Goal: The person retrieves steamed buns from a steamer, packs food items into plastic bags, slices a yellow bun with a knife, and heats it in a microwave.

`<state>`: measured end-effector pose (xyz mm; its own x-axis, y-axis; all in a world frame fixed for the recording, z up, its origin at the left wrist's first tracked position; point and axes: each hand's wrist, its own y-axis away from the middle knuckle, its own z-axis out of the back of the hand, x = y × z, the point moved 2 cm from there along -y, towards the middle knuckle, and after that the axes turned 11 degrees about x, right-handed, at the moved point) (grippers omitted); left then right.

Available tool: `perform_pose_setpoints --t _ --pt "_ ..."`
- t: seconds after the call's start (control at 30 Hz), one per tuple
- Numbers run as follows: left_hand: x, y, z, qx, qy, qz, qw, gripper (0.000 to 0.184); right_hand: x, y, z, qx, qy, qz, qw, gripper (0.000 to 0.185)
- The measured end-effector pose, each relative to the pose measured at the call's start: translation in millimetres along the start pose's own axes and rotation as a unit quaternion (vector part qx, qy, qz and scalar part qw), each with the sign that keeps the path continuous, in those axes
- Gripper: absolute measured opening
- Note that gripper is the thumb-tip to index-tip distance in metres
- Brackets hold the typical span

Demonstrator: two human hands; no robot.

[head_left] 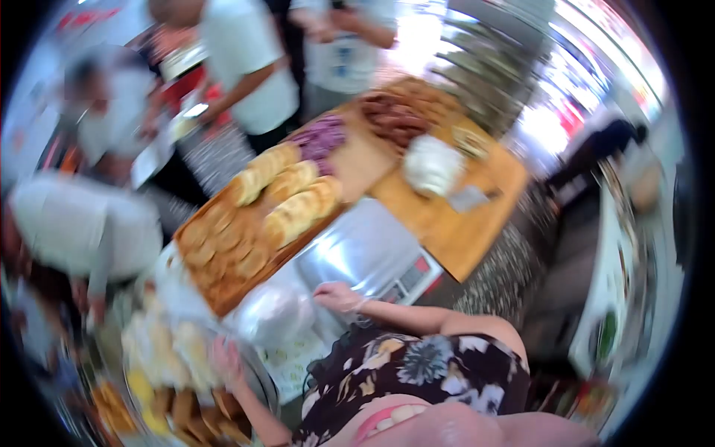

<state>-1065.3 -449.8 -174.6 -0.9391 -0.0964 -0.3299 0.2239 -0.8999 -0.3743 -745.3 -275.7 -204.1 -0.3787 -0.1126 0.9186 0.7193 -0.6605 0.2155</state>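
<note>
A clear, crumpled plastic bag point(274, 314) lies between my two hands, below the front edge of the long bread tray. My right hand point(339, 296) is beside the bag and at the lower edge of a silver scale point(361, 249); its fingers are curled together, and what they hold, if anything, is too blurred to tell. At the lower left, my left hand point(227, 359) is raised beside pale wrapped items point(167, 346). Motion smears its fingers. Below it are brown bread pieces point(197, 417). A sheet with green marks point(294, 361) lies between my forearms.
The wooden tray point(281, 258) holds flat brown breads point(223, 246), pale loaves point(302, 208) and purple pieces point(320, 141). A white bundle point(433, 165) and a flat-bladed tool point(469, 197) rest on the wooden board point(424, 231). Several people stand beyond and left.
</note>
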Motion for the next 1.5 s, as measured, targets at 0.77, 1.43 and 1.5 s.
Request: perform_pose_setpoints --t 0.77,1.43,1.5 --pt "2.3 4.2 0.7 0.019 -0.081 0.026 0.996 0.026 13.9 6.3 -9.7 -0.002 -0.084 0.037 0.996 0.026" --pt "-21.2 -12.4 19.5 0.031 -0.024 0.040 0.998 0.026 12.7 -1.3 -22.2 0.066 -0.171 -0.012 0.983 0.025" --pt "-16.8 -8.7 15.7 0.018 -0.031 0.033 0.999 0.026 10.7 -1.2 -22.4 0.068 -0.184 -0.019 0.980 0.023"
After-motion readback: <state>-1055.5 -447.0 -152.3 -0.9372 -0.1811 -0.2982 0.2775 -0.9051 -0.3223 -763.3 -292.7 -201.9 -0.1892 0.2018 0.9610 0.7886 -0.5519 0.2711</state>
